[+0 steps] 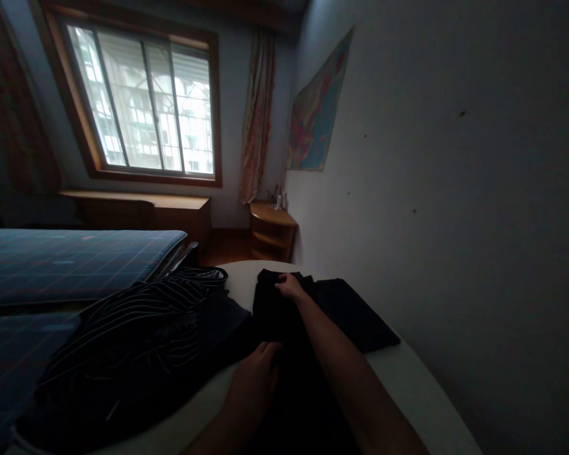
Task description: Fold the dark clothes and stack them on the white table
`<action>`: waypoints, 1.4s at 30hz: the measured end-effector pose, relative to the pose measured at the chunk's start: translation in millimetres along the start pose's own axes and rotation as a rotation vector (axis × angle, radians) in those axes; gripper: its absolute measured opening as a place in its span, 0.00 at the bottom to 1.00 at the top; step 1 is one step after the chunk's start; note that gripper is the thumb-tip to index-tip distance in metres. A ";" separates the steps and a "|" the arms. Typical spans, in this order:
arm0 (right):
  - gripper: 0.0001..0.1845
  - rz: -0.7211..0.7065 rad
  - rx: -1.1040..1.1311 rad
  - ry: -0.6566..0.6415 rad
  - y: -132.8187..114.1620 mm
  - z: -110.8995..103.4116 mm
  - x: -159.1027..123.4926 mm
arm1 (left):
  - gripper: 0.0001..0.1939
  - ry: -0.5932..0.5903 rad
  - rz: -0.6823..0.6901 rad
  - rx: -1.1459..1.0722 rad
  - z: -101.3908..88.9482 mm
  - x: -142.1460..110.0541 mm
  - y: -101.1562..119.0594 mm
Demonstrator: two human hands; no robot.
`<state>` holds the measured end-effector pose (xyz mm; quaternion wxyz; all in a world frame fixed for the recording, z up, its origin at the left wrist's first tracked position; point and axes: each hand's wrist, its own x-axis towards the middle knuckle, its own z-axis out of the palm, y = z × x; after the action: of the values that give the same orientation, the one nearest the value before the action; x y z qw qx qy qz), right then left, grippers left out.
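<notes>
A black garment [284,316], perhaps trousers, lies lengthwise on a pale round-edged table [239,275]; its dark folds hide its exact shape. Near its far end, my right hand [291,287] has fingers and thumb drawn together on the cloth. Closer to me, my left hand [258,373] is closed at the garment's left edge, its fingertips partly lost in shadow. Beside my right forearm rests a folded dark navy cloth [358,316]. To the left spreads a loose heap of dark clothes [146,335], some with thin white stripes.
A bed with a blue checked mattress [76,259] stands at the left, against the heap's side. The white wall [455,265] runs close along the right. Beyond the table are a wooden corner shelf [272,215] and a low desk [180,202] under the window.
</notes>
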<state>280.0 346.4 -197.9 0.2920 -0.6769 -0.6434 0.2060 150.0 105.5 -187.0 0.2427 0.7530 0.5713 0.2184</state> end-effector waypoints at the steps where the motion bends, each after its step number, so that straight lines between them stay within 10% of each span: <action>1: 0.21 -0.005 0.000 -0.006 0.9 0.4 -1.6 | 0.21 0.007 0.006 -0.020 0.4 0.1 -0.3; 17: 0.39 -0.053 -0.338 -0.227 0.2 15.8 -80.9 | 0.34 -0.276 0.056 0.179 -12.4 -15.6 17.3; 34: 0.33 -0.125 -0.319 -0.153 -7.3 30.1 -22.5 | 0.40 -0.301 -0.101 0.335 -47.5 -8.1 6.9; 42: 0.23 -0.319 -0.250 -0.076 -4.1 -1.9 -72.3 | 0.27 -0.454 -0.052 0.472 -81.4 -20.9 5.6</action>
<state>271.8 274.4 -200.7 0.2101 -0.5893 -0.7736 0.1009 99.6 93.5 -120.6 0.1879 0.8032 0.5564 -0.0996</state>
